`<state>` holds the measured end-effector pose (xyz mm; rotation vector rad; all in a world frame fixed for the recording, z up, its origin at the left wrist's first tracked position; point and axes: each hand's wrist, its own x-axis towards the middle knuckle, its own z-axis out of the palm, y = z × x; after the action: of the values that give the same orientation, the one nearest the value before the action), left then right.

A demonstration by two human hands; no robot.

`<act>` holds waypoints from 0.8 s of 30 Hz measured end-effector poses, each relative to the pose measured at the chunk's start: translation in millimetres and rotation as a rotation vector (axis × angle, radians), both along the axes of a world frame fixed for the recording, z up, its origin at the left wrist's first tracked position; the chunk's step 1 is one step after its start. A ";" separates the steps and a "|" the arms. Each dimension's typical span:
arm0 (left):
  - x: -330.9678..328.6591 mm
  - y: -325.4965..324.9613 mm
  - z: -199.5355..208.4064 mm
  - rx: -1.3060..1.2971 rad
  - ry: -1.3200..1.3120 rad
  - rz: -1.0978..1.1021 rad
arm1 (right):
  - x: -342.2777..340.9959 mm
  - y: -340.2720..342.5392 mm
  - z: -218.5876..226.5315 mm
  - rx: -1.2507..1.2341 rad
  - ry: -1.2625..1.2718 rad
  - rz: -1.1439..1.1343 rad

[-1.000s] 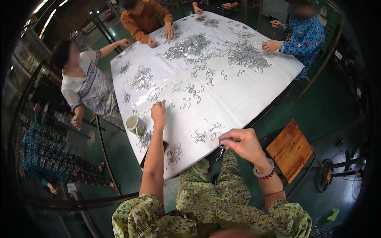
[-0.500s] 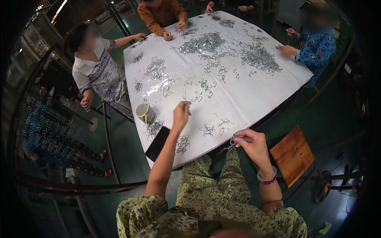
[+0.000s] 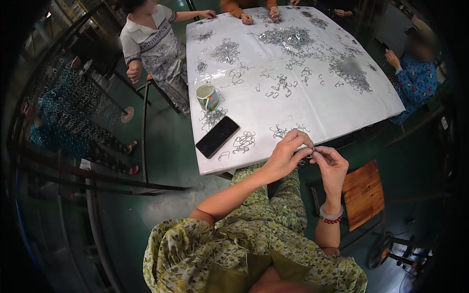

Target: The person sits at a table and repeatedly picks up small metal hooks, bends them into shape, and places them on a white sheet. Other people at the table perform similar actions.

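Just beyond the table's near edge, my left hand [image 3: 288, 154] and my right hand [image 3: 333, 168] meet fingertip to fingertip. Both are pinched closed. A small bent metal hook [image 3: 307, 157] shows in part below the fingertips, in the right hand's pinch; the fingers cover most of it. What the left fingertips pinch is hidden. On the white-covered table [image 3: 254, 158] close to my hands lie small groups of loose metal hooks [image 3: 278, 131]. Another little heap of hooks [image 3: 244, 142] lies beside a black phone [image 3: 218, 137].
A colourful cup [image 3: 207, 97] stands on the table's left side. Larger heaps of hooks [image 3: 286, 36] spread over the far half. Co-workers sit around it: one at left [image 3: 151, 41], one at right [image 3: 415, 83], others at the far edge. A wooden stool [image 3: 364, 195] stands at my right.
My left hand has moved from over the table, right and nearer, to meet my right hand. The view has shifted, so the table sits higher and further right.
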<state>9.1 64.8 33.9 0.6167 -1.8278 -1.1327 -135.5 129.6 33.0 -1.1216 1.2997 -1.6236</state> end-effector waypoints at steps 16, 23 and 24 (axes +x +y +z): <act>-2.1 4.4 -37.9 -0.012 -0.030 0.048 | -41.1 -150.4 -65.6 0.021 0.607 0.056; 8.3 -11.5 -43.5 -0.007 -0.031 -0.073 | -44.3 -275.3 -113.8 0.020 1.185 0.026; 9.0 -13.6 -42.4 0.006 -0.027 -0.095 | -49.1 -278.8 -121.0 0.022 1.258 0.066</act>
<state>18.1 51.2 -8.5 0.5559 -1.8942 -1.1979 -184.6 -149.2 -88.0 -2.2811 1.9327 -0.7338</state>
